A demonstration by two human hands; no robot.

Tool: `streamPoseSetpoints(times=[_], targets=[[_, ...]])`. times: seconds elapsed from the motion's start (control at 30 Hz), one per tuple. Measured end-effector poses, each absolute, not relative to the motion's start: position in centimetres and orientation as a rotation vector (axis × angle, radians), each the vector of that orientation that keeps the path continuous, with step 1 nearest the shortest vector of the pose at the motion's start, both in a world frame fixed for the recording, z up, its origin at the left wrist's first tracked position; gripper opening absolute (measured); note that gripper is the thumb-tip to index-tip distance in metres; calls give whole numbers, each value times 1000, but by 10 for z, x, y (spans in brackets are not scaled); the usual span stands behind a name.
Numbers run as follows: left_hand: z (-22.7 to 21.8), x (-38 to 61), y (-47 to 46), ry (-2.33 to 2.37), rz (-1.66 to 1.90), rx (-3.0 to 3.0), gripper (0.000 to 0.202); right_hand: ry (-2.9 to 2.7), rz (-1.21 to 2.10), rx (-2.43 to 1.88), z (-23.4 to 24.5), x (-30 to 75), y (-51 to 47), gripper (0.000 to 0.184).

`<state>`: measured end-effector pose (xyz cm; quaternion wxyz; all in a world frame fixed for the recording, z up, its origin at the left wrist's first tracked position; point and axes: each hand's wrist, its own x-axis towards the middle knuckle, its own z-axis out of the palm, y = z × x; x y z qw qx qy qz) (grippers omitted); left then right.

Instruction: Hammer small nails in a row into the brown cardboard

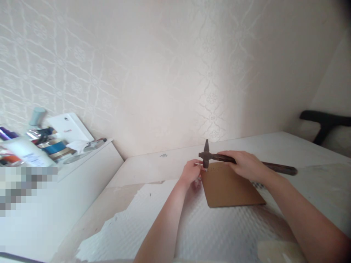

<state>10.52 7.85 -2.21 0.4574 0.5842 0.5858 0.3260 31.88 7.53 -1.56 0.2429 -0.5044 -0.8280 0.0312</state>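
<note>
The right hand [246,165], closed around the hammer [219,157], holds its handle pointing right, head just above the left hand's [190,172] pinching fingertips at the brown board [230,186].

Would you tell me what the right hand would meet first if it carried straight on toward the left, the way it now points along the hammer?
Probably the left hand: the right hand grips the hammer, whose head sits just beside the left fingertips, above the brown board. Depth is uncertain.

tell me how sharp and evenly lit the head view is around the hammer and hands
Head view: soft throughout, hammer and both hands slightly blurred; wide-angle bending tilts the wall; light falls brighter on the left wall, dimmer toward the right corner; a pixelated patch covers the lower left.
</note>
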Motion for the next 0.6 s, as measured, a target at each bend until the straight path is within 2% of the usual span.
streamPoseSetpoints(times=[0.6], targets=[[-21, 106, 79, 1454, 793, 1439, 27, -2266, 66, -1399, -12, 318, 72, 49]])
